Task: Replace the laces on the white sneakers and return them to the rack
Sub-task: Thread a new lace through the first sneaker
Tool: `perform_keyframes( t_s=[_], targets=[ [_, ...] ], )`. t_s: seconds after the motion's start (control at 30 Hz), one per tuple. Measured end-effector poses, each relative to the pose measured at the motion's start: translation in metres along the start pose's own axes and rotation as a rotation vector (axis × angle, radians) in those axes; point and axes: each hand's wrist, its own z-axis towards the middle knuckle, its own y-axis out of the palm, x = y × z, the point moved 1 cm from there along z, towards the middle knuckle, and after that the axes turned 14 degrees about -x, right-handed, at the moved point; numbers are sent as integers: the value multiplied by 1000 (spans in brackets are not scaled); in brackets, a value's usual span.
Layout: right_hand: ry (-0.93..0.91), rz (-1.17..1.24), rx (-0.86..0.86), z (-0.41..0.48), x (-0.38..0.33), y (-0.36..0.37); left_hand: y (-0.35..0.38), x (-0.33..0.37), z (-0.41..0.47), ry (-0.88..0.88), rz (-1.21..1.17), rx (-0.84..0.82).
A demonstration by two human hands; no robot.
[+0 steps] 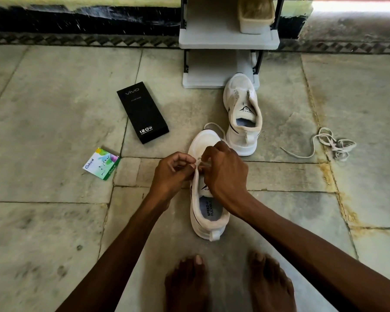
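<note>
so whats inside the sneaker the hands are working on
Inside the near sneaker a printed insole shows at the heel. Further forward the tongue, left hand and right hand cover it.

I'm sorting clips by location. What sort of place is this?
Likely a home entryway or veranda: a worn stone-slab floor, a small white shoe rack, and a white sneaker being laced by a barefoot person on the ground.
</note>
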Motion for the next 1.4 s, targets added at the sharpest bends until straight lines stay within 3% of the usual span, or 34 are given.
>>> perform_keyframes(
  t_s=[0.23,0.3,0.37,0.43,0.47,0.63,0.7,0.83,0.9,0.97,1.07,1.13,1.27,1.3,1.4],
  targets=[
    [87,144,37,-6,11,7,-12,31,15,289,266,309],
    [101,189,43,-7,12,9,-37,53,27,330,50,425],
    [126,220,58,-8,10,11,-62,76,31,362,-408,459],
    [137,257,79,-9,9,12,-75,90,27,338,-776,365],
    [137,282,81,-10,10,12,-75,94,24,300,-851,287],
    [115,362,57,-12,18,10,-35,82,6,204,-987,-281],
    [110,365,40,-13,22,10,-23,74,3,111,-783,-354],
    [108,402,6,-14,27,10,-15,62,0,-147,320,-332],
    [107,411,-3,-14,30,11,-15,53,1,-161,754,-267],
    [106,407,-2,-14,31,13,-14,40,2,-123,985,-278],
    [90,354,9,-13,29,15,-16,30,7,-86,1111,-323],
    [82,348,21,-13,29,17,-14,35,7,-17,925,-268],
    [63,405,113,-18,30,19,-12,66,-7,148,-3,121],
    [60,418,134,-19,29,19,-15,75,-8,213,-240,147],
    [61,426,147,-20,27,19,-23,96,-5,344,-841,-17]
  ],
)
